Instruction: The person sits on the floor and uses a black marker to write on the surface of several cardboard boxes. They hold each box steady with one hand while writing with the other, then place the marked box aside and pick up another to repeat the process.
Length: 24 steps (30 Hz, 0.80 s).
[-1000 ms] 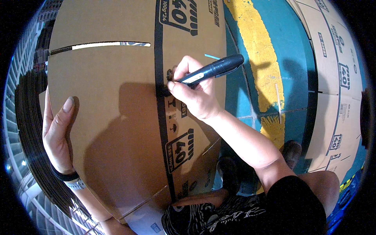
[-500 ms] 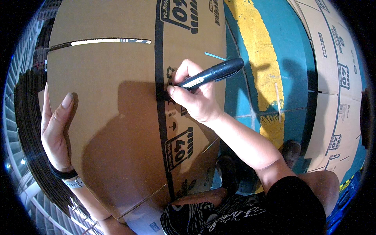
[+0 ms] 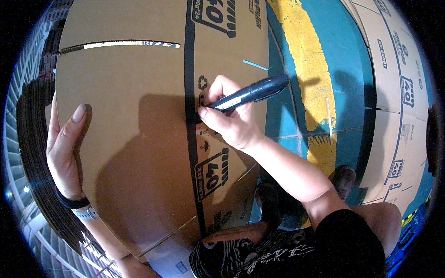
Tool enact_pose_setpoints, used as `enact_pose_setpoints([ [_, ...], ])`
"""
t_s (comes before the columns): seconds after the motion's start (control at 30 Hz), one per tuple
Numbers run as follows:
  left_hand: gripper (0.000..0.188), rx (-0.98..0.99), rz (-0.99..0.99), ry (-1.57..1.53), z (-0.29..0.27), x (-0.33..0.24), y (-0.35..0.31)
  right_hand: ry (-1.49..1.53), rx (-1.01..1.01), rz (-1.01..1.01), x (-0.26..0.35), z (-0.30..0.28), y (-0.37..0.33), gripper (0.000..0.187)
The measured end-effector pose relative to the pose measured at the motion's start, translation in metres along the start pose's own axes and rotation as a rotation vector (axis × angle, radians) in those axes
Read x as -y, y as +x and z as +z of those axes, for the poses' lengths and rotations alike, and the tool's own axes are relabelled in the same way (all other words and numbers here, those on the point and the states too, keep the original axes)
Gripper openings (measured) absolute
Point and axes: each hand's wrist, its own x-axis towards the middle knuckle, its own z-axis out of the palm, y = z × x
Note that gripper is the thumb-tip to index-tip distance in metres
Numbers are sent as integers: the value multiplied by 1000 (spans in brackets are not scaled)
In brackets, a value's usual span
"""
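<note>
two hands: both at work on one flattened cardboard box (image 3: 134, 139), which lies tilted across the person's lap
right hand: right hand (image 3: 234, 121) has its grip closed around a dark marker (image 3: 250, 94), pinched between thumb and fingers
marker axis: long axis runs from lower left to upper right, tip down at the box, cap end out over the floor
tip: touching the black printed stripe (image 3: 189, 83) that runs down the box, just left of the fingers
left hand: left hand (image 3: 65, 148) lies flat and open along the box's left edge, fingers straight, holding nothing, bracing the board
nearer hand: right, on the stripe; the left is well apart
wrist: dark band (image 3: 72, 203) on the left wrist
floor: teal floor (image 3: 343, 60) with a worn yellow line (image 3: 308, 60), right of the box
other cardboard: more printed cardboard sheets (image 3: 398, 92) at far right
</note>
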Motion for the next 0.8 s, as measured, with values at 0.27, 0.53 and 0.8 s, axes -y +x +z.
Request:
enact_pose_setpoints([
  [0.27, 51, 15, 30, 69, -4, -4, 0, -6, -5, 2, 2, 4, -2, 18],
  [0.53, 50, 52, 1, 43, 1, -6, 0, -21, -1, -15, 0, 2, -6, 19],
  [0.8, 48, 19, 36, 80, 0, -5, 1, -47, -4, 12, 5, 4, -9, 19],
])
